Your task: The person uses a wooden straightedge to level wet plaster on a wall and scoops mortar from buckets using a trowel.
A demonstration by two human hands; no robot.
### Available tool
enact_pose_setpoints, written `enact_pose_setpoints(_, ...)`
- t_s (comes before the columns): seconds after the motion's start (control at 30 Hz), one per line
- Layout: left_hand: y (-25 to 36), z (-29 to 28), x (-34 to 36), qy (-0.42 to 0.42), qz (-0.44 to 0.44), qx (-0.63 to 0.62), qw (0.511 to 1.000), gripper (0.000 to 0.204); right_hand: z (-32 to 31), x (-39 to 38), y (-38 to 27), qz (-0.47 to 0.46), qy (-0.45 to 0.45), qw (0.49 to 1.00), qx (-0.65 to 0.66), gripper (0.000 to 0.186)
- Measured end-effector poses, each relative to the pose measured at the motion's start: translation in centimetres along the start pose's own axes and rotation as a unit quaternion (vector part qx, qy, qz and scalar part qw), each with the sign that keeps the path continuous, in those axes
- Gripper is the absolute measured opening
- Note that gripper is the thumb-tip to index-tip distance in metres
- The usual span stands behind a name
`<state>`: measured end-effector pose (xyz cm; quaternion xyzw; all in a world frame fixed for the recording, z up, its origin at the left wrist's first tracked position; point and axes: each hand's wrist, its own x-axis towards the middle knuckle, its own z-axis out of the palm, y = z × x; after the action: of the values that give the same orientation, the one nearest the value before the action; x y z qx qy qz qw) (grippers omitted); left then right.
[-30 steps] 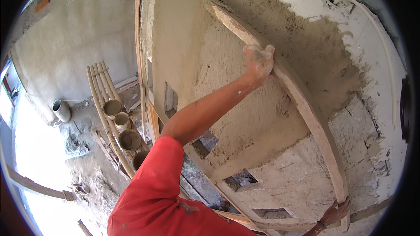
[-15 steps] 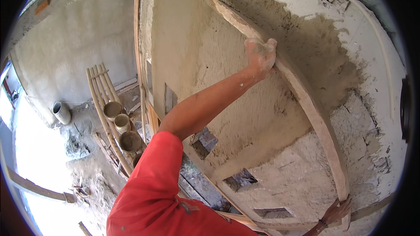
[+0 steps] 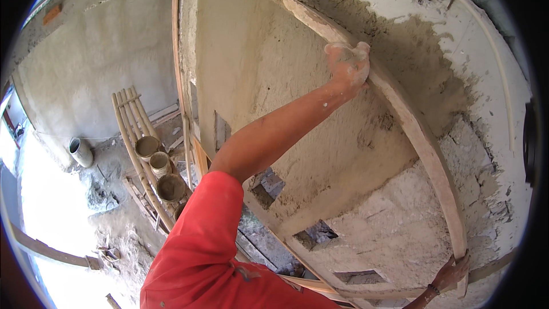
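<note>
A long wooden straightedge (image 3: 420, 137), crusted with mortar, lies against the plastered wall (image 3: 246, 68) and looks bowed in this wide view. My left hand (image 3: 350, 66), smeared with wet mortar, is wrapped around its upper part, with the left arm stretched out in a red sleeve. Close to the straightedge's lower end, at the lower right, my right hand (image 3: 450, 273) grips it, a dark bracelet on the wrist. Smooth wet mortar covers the wall left of the straightedge; rougher, darker mortar (image 3: 423, 74) shows on its other side.
Several mortar-stained buckets (image 3: 171, 187) stand on a bamboo rack (image 3: 127, 117) at the left. A grey pipe piece (image 3: 80, 151) rests farther left. Square holes (image 3: 315, 234) open in the lower wall. A pale conduit (image 3: 492, 40) runs along the wall at the right.
Both hands have shifted the straightedge a little to the right across the wall. Each keeps its grip.
</note>
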<state>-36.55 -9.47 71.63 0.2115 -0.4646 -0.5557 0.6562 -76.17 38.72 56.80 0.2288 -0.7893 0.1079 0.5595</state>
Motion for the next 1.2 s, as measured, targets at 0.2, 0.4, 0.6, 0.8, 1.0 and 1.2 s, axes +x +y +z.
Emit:
enact_pose_setpoints(0.2,4.4,0.3,1.3,0.026,0.027,-0.023,0.999,0.062,-1.6,4.3,-1.1,0.001,0.006,1.000,0.001,0.048)
enact_pose_setpoints(0.4,4.2,2.0,1.9,-0.011,0.019,0.024,0.999,0.055,-2.8,5.6,-0.7,0.007,-0.010,0.999,0.035,0.050)
enact_pose_setpoints(0.6,4.0,-5.4,2.7,-0.049,0.014,0.011,0.999,0.047,-2.7,5.3,-5.1,-0.001,0.020,0.997,0.079,0.059)
enact_pose_setpoints(0.8,3.0,2.3,1.0,-0.020,0.040,0.068,0.997,0.044,-5.2,4.9,0.2,0.035,0.043,0.996,0.072,0.056)
enact_pose_setpoints(1.0,1.6,-2.4,3.8,-0.060,-0.035,0.033,0.997,0.048,-2.9,5.0,-4.7,0.015,0.040,0.993,0.114,0.058)
enact_pose_setpoints(1.2,-1.7,1.6,-0.9,-0.080,0.003,0.004,0.997,0.029,-1.4,0.4,2.5,0.025,0.023,0.995,0.090,0.052)
